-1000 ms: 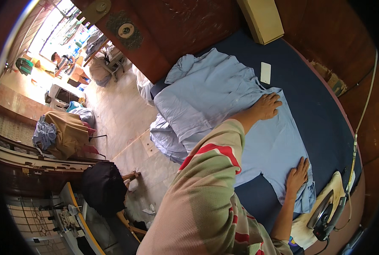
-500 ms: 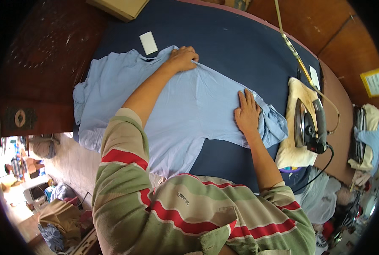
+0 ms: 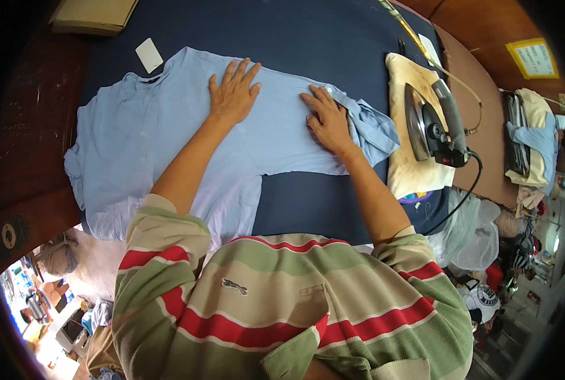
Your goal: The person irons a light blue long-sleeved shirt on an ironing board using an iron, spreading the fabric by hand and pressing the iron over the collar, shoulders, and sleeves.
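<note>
A light blue button-up shirt (image 3: 168,136) lies spread over a dark blue padded surface (image 3: 307,38), one sleeve stretched to the right. Pressed flat near the shoulder end of that sleeve is my left hand (image 3: 233,94), its fingers spread. Farther along, close to the bunched cuff, my right hand (image 3: 328,121) rests on the fabric with fingers apart. Neither hand grips anything. To the right of the cuff an iron (image 3: 437,123) with a grey-wrapped handle sits on a folded cream cloth (image 3: 402,171).
A white card (image 3: 149,56) lies beyond the collar, and a cardboard box (image 3: 95,16) is at the far left. A yellowish hose (image 3: 466,87) and a black cord (image 3: 469,190) run to the iron. Folded clothes (image 3: 529,136) are stacked at the right.
My left hand has let go of the shirt's upper edge and now lies open on the sleeve. The right hand stays flat near the cuff. The whole view has shifted.
</note>
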`<state>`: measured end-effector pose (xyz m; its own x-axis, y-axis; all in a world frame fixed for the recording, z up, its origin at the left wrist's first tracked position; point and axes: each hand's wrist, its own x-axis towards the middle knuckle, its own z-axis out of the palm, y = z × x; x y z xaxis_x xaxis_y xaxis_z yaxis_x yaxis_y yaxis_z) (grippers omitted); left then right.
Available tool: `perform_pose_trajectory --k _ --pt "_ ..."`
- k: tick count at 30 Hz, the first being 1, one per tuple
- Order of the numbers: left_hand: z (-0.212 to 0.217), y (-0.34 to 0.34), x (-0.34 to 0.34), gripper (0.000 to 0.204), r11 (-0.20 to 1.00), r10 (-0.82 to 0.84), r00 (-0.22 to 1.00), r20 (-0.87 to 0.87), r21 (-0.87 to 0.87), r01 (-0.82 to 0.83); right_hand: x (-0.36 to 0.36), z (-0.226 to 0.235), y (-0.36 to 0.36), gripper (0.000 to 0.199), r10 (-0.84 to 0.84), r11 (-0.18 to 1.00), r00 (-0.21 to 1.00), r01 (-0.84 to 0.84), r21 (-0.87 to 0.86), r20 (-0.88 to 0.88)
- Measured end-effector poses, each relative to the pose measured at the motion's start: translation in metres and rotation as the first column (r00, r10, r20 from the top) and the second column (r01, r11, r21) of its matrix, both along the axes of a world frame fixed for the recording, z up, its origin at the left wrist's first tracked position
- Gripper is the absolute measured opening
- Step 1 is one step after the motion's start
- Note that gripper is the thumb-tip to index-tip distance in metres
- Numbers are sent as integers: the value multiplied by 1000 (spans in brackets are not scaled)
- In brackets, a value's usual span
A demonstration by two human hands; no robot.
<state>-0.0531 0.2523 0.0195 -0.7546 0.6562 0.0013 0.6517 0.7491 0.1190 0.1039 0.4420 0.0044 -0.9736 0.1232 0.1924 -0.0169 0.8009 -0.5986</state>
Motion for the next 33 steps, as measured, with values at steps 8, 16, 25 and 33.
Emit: perform_pose_trajectory --k 8,16,25,33 --pt "-5 26 57 46 965 -165 986 18 208 158 94 59 3 15 216 966 973 -226 130 82" --pt "-3 37 69 54 967 -183 982 52 188 170 118 50 18 10 344 892 933 -360 275 105" --pt "-3 57 76 56 982 -68 995 68 182 55 55 67 -24 11 -1 974 1000 1 -225 0" --pt "-16 62 56 54 979 -46 998 -41 197 54 17 3 -14 20 -50 994 989 63 93 -140"
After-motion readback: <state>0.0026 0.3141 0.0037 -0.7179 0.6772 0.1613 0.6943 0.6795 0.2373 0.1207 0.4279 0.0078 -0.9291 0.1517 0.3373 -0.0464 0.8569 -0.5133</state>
